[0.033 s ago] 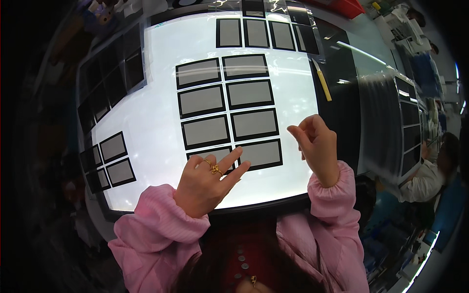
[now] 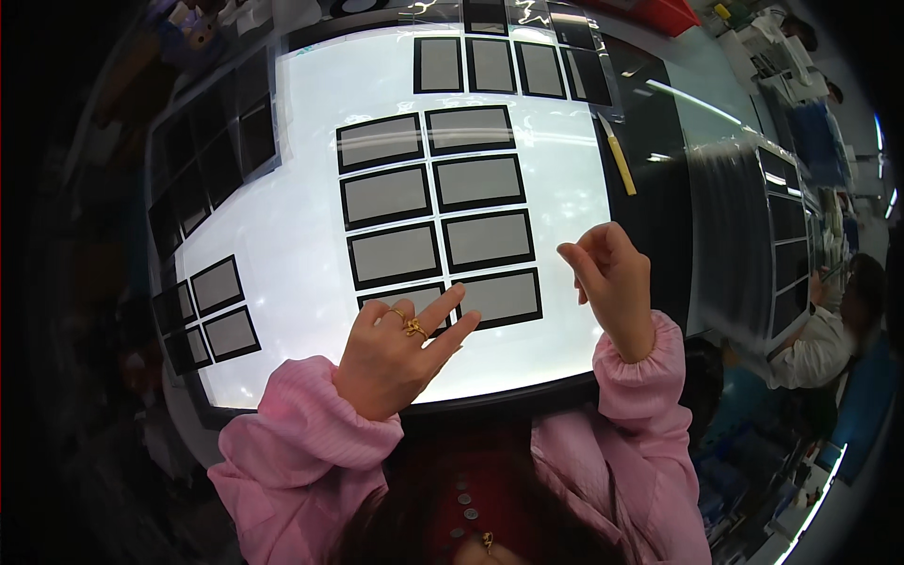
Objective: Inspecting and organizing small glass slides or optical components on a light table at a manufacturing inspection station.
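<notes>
A clear film sheet bearing several black-framed grey rectangles (image 2: 487, 237) in two columns lies on a glowing light table (image 2: 311, 325). My left hand (image 2: 391, 353) is open over its near end, fingers spread, with fingertips at the gap between the two nearest rectangles. That hand partly covers the nearest left rectangle (image 2: 414, 298). To the right of the sheet, my right hand (image 2: 612, 282) is held above the lit surface, its thumb and fingers pinched together. Whatever may be between those fingertips is too small or hidden to make out.
A yellow-handled knife (image 2: 618, 162) lies along the table's right edge. More framed film sheets sit at the far edge (image 2: 490, 66), far left (image 2: 212, 141) and near left (image 2: 217, 282). Stacked clear sheets (image 2: 739, 235) stand right, near a person in white (image 2: 815, 353). A red tray (image 2: 664, 14) is behind.
</notes>
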The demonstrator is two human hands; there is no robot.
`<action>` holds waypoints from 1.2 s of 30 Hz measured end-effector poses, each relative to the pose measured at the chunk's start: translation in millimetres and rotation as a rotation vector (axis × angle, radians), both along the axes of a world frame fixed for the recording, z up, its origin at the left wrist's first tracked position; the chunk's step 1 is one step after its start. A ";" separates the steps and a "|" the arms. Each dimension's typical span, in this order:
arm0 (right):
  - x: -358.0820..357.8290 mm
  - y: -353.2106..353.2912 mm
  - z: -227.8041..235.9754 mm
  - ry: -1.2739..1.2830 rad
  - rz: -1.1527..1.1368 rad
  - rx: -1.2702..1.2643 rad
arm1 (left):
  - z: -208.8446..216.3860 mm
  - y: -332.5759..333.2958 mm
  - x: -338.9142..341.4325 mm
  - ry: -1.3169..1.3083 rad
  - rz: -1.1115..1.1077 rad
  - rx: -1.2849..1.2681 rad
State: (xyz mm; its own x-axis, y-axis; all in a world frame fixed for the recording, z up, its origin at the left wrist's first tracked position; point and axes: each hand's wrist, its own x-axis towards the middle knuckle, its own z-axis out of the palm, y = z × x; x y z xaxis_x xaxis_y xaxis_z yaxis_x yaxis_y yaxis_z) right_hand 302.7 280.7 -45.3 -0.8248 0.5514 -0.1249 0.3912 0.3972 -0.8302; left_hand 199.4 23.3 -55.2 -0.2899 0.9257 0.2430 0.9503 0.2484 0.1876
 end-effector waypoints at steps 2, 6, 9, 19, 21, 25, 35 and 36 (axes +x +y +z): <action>12.8 1.8 3.8 0.039 0.021 -0.008 | -0.4 1.0 -0.5 0.021 -0.001 0.010; 30.6 -6.1 24.5 0.110 0.058 -0.181 | -0.4 -0.6 -1.3 0.000 0.012 -0.015; 36.2 -9.4 39.2 0.172 0.154 -0.482 | -0.4 -0.3 0.2 0.007 0.025 -0.028; 21.5 -10.5 31.3 -0.007 0.055 -0.685 | -7.4 -4.2 6.3 -0.039 0.057 0.063; 23.5 -13.5 32.7 -0.164 0.159 -0.642 | -5.3 -6.4 5.3 -0.102 0.050 0.096; 19.0 -27.8 33.6 -0.322 0.272 -0.699 | -4.3 -6.0 3.5 -0.169 0.034 0.200; 32.0 29.7 75.6 0.259 0.075 -0.345 | -1.1 -8.3 0.1 -0.360 0.010 0.373; 33.9 42.6 75.2 0.246 0.038 -0.310 | -3.8 -6.1 0.0 -0.372 0.004 0.383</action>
